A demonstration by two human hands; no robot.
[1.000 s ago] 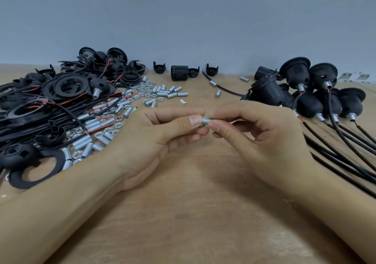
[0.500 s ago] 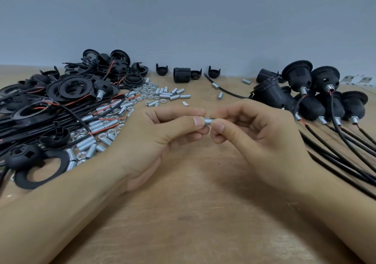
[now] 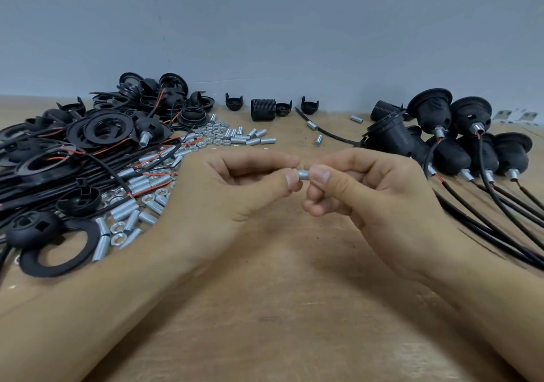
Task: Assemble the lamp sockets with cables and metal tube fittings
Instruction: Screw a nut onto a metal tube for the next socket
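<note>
Both hands (image 3: 303,187) still pinch metal tube (image 3: 303,173) (more exposed vs. earlier).

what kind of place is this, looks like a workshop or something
Likely a small assembly workbench: loose metal tubes and nuts piled left, finished sockets with cables grouped right, plain wooden table.

no text, label or number is legible anywhere.

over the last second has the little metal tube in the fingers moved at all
No. The metal tube sits pinched between both thumbs, equally far in front of the threaded black socket by the wall.
</note>
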